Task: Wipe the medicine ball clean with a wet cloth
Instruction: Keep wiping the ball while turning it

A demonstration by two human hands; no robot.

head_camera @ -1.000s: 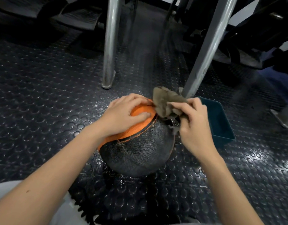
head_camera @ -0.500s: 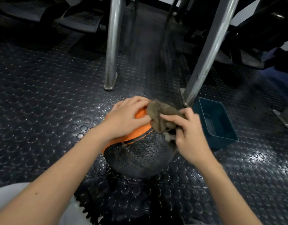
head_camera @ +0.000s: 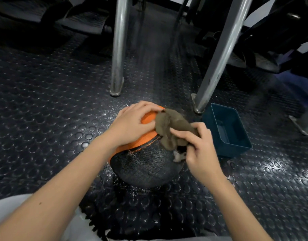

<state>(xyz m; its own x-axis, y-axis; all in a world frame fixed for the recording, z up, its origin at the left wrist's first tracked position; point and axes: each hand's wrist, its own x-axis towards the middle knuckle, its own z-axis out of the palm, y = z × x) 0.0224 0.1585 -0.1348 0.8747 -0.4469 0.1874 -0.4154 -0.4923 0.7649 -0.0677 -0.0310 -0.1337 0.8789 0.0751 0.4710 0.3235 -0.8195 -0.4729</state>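
Your medicine ball (head_camera: 142, 164) sits on the studded black rubber floor (head_camera: 45, 119), which glistens with droplets around it. Your left hand (head_camera: 130, 124) rests over its orange top, fingers following the curve. Your right hand (head_camera: 200, 150) has a pinching grip on the brown cloth (head_camera: 170, 126), bunched against the ball's upper side. A teal tub (head_camera: 236, 143) stands just right of the ball, and steel legs (head_camera: 117, 49) rise behind.
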